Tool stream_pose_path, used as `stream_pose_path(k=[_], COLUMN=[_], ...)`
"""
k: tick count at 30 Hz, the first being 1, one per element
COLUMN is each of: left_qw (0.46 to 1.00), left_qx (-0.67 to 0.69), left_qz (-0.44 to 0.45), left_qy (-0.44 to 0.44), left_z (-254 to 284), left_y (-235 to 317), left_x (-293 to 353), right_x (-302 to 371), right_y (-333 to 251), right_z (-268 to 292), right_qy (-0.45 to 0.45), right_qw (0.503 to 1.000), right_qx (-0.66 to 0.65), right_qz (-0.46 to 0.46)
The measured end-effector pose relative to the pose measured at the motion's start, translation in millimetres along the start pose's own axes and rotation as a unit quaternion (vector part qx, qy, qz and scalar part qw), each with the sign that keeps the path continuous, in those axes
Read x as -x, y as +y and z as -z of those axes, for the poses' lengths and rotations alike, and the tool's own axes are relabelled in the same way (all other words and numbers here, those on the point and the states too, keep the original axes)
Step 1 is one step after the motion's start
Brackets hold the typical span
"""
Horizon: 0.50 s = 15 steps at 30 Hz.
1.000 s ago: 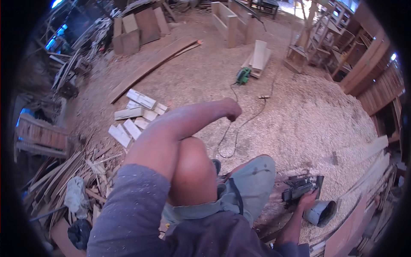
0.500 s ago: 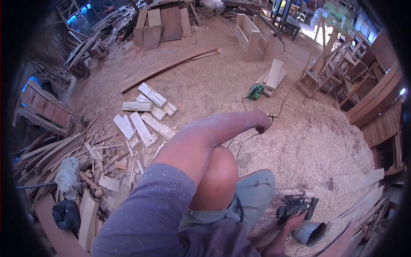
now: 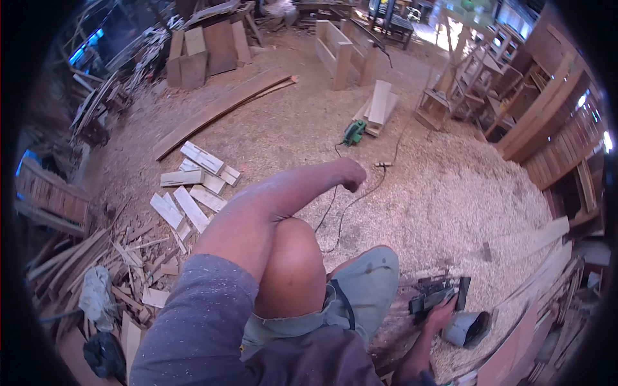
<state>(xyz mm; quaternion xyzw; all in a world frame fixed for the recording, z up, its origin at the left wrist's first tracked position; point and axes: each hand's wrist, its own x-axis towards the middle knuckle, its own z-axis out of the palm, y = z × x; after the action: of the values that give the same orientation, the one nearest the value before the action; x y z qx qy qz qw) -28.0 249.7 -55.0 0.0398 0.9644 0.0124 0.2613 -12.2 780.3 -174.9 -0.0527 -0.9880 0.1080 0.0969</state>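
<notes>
My left forearm rests across my bare, bent knee (image 3: 291, 283). Beyond the knee hangs my left hand (image 3: 354, 175), its fingers curled downward and partly hidden; no held thing shows. A dark cord passes beneath it, and a pale cord connector (image 3: 383, 165) lies on the shavings just to its right. At the lower right my right hand (image 3: 440, 314) is closed on a black tool (image 3: 427, 300) with a flat dark plate at its far side; its exact kind cannot be made out. A grey, open-ended can or bucket (image 3: 466, 329) lies on its side against that hand's right.
A green power tool (image 3: 354, 132) stands ahead, beside stacked boards (image 3: 380, 103). Short pale boards (image 3: 190, 206) and scrap wood lie left. A long plank (image 3: 219, 116) crosses the floor. Wooden frames (image 3: 476, 80) line the right side. Shavings (image 3: 444, 199) cover the floor.
The whole view has shifted, so the scene sits farther left. My left hand has drawn slightly away from the cord connector. The right hand stays at the black tool.
</notes>
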Motion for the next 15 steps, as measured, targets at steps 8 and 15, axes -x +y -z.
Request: stream_pose_path(k=[8,15], left_qw=[0.999,0.999], left_qx=[0.011,-0.032], left_qz=[-0.037,0.016], left_qy=[-0.008,-0.028], left_z=[2.5,-7.6], left_y=[11.4,-8.0], left_x=[-3.0,4.8], right_x=[-2.7,-26.2], right_y=[52.7,4.7], right_z=[-37.7,6.9], right_qy=[0.1,-0.025], right_qw=[0.995,0.992], right_qx=[0.015,0.026], right_qz=[0.008,-0.123])
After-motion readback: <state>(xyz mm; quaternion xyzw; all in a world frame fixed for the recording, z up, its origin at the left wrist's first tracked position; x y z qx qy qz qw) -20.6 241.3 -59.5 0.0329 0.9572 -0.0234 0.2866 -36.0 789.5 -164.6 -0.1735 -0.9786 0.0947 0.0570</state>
